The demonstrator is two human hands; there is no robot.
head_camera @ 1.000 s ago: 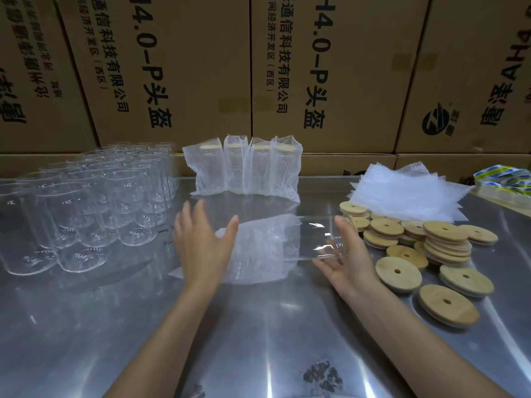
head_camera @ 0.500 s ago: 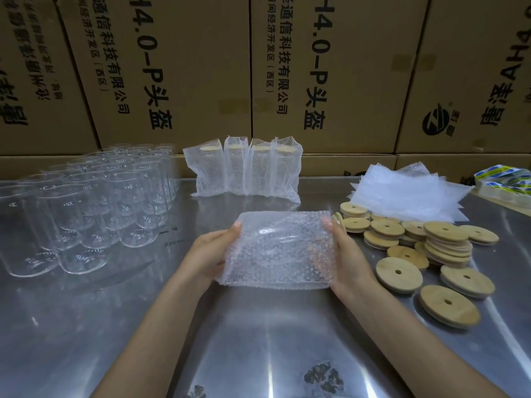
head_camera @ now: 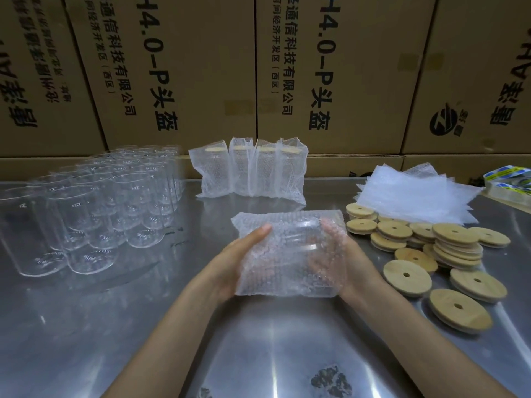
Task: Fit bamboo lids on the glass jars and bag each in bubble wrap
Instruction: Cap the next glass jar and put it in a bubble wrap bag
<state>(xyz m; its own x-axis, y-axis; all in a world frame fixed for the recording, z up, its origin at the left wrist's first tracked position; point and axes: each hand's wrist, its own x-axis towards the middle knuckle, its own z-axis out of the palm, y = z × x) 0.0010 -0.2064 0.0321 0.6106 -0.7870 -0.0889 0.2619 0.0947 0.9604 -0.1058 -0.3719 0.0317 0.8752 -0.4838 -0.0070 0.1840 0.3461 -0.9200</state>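
Observation:
A glass jar lies sideways inside a bubble wrap bag, lifted just above the steel table. My left hand grips its left end and my right hand grips its right end, fingers curled behind the wrap. Whether this jar carries a lid is hidden. Several bare glass jars stand at the left. Several bagged, lidded jars stand in a row at the back. Bamboo lids with centre holes lie piled at the right.
A stack of flat bubble wrap bags lies behind the lids. Tape rolls sit at the far right edge. Cardboard boxes wall off the back of the steel table.
A second ago the jar lay half out of the bag with both hands open beside it. Now the jar is fully inside, both hands grip the bag, and it has tilted toward me.

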